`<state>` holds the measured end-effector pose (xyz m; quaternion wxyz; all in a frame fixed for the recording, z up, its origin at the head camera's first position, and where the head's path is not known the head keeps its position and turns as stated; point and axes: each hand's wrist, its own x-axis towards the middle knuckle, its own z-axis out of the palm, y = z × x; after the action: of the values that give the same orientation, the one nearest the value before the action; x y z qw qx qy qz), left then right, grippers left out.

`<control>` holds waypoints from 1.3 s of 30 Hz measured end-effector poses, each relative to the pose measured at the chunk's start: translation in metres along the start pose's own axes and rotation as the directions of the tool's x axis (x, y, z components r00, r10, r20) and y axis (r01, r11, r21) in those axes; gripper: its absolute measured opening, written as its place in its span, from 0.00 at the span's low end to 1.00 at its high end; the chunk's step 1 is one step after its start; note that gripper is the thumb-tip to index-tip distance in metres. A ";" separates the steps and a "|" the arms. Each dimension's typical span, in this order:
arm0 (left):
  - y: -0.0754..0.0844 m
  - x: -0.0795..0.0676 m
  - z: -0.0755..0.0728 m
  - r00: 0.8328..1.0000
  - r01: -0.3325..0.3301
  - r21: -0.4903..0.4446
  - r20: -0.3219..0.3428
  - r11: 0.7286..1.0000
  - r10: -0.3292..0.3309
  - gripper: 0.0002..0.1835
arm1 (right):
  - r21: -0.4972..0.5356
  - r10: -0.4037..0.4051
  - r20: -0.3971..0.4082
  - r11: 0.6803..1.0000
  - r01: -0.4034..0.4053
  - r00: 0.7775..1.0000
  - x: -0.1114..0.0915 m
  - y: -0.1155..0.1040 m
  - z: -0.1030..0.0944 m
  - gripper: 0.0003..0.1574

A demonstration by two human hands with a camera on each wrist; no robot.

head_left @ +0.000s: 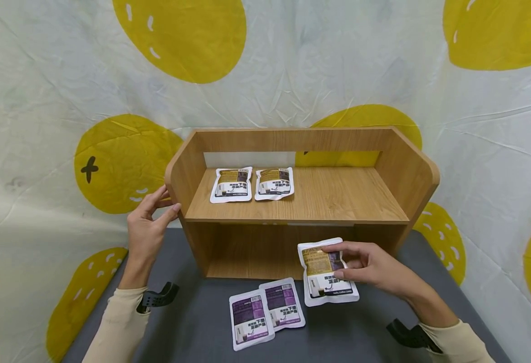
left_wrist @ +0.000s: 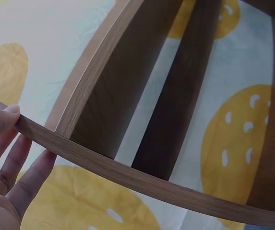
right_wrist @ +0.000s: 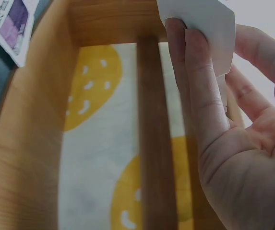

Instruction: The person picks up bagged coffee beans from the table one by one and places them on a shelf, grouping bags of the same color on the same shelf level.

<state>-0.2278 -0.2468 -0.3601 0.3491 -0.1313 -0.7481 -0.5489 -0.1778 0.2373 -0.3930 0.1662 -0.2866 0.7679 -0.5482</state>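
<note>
My right hand [head_left: 374,264] pinches a white pouch with a gold and purple label [head_left: 322,275], in front of the shelf's lower level. In the right wrist view the pouch [right_wrist: 202,28] shows its plain white side between thumb and fingers. My left hand [head_left: 147,227] holds the left side panel of a two-level wooden shelf [head_left: 338,194], thumb at its front edge. The left wrist view has those fingers [left_wrist: 34,175] against the panel's outer side. Two gold-labelled pouches, a left one [head_left: 231,185] and a right one [head_left: 274,183], lie side by side on the upper level's left half.
Two purple-labelled pouches lie on the dark grey table [head_left: 188,322] before the shelf. The left pouch [head_left: 249,320] overlaps the right pouch [head_left: 285,302]. Behind the shelf hangs a pale cloth [head_left: 274,65] with yellow shapes.
</note>
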 end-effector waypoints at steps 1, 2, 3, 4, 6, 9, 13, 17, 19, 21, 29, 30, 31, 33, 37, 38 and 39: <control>0.000 0.000 0.000 1.000 0.006 -0.004 0.000 1.000 -0.006 0.30 | 0.005 0.002 -0.001 1.000 -0.002 1.000 0.000 -0.004 -0.001 0.30; 0.000 0.001 0.000 1.000 0.012 -0.008 0.000 1.000 -0.012 0.30 | 0.001 0.003 -0.007 1.000 -0.003 1.000 0.000 -0.007 -0.002 0.30; 0.000 0.001 0.000 1.000 0.017 -0.010 -0.001 1.000 -0.017 0.30 | -0.001 0.002 -0.011 1.000 -0.002 1.000 -0.001 -0.010 -0.003 0.30; 0.001 0.001 0.000 1.000 0.022 -0.010 -0.001 1.000 -0.022 0.29 | 0.001 0.006 -0.016 1.000 -0.006 1.000 -0.001 -0.013 -0.004 0.30; 0.002 0.001 0.000 0.999 0.034 -0.009 -0.003 0.999 -0.034 0.29 | -0.015 0.001 -0.026 1.000 -0.001 1.000 -0.001 -0.019 -0.006 0.30; 0.003 0.001 0.000 0.999 0.044 -0.012 -0.003 0.999 -0.044 0.29 | -0.031 -0.006 -0.041 0.999 0.004 0.999 0.000 -0.025 -0.009 0.31; 0.003 0.002 0.000 0.999 0.043 -0.024 0.001 0.999 -0.043 0.29 | -0.048 -0.018 -0.073 0.999 0.014 0.997 0.001 -0.033 -0.014 0.31; 0.003 0.002 0.001 0.999 0.040 -0.029 0.004 0.999 -0.040 0.29 | -0.074 -0.025 -0.111 0.997 0.017 0.993 0.003 -0.042 -0.021 0.31; 0.003 0.002 0.001 0.999 0.042 -0.031 0.004 0.999 -0.042 0.29 | -0.089 -0.013 -0.135 0.996 0.001 0.991 0.006 -0.046 -0.024 0.31; 0.004 0.002 0.001 0.999 0.045 -0.032 0.004 0.998 -0.045 0.29 | -0.097 0.008 -0.156 0.995 -0.024 0.988 0.009 -0.049 -0.027 0.32; 0.002 0.001 0.001 1.000 0.029 -0.045 0.009 0.999 -0.028 0.29 | -0.179 0.047 -0.260 0.979 -0.096 0.964 0.021 -0.060 -0.042 0.33; 0.002 0.001 0.001 1.000 0.025 -0.047 0.009 0.999 -0.025 0.29 | -0.183 0.045 -0.265 0.978 -0.096 0.963 0.023 -0.060 -0.045 0.33; 0.002 0.000 0.001 1.000 0.023 -0.051 0.009 0.998 -0.022 0.29 | -0.183 0.045 -0.269 0.978 -0.097 0.962 0.024 -0.061 -0.047 0.33; 0.002 0.000 0.001 1.000 0.023 -0.050 0.008 0.998 -0.022 0.29 | -0.182 0.045 -0.274 0.978 -0.098 0.961 0.028 -0.063 -0.052 0.33; 0.001 0.000 0.000 1.000 0.025 -0.049 0.005 0.999 -0.024 0.29 | -0.175 0.049 -0.274 0.979 -0.100 0.960 0.035 -0.066 -0.062 0.33; 0.001 0.000 0.000 1.000 0.024 -0.049 0.005 0.999 -0.024 0.29 | -0.168 0.051 -0.274 0.981 -0.100 0.960 0.037 -0.066 -0.065 0.33; 0.001 0.000 0.000 1.000 0.023 -0.048 0.005 0.999 -0.023 0.29 | -0.172 0.049 -0.277 0.980 -0.100 0.960 0.039 -0.067 -0.067 0.33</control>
<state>-0.2271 -0.2460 -0.3595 0.3379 -0.1320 -0.7369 -0.5704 -0.2295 0.2472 -0.3046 0.0529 -0.1939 0.8410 -0.5023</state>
